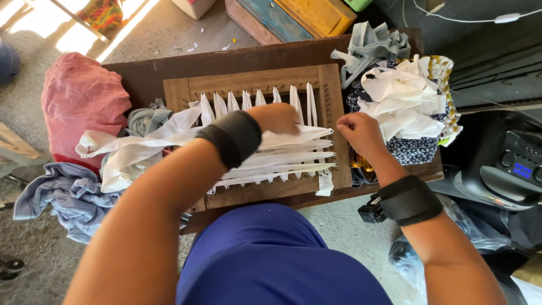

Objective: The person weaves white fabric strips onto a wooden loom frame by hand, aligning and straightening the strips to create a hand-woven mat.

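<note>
Weaving white cloth strips (293,161) across a wooden peg loom (254,90), both hands at the frame's right half.

Left hand (278,117) lies flat over the uppermost crosswise strip, fingers curled down on it, though whether it pinches the cloth I cannot tell; right hand (361,133) sits just beside the loom's right rail, closed into a fist, seemingly pinching a strip end there. Crosswise strips run left to right, over upright strips strung near to far. Left hand is nearer the woven part. Loom rests on a dark wooden table (147,79); a white rag heap (403,99) lies right, a pink cloth (79,99) far left, concrete floor around.
</note>
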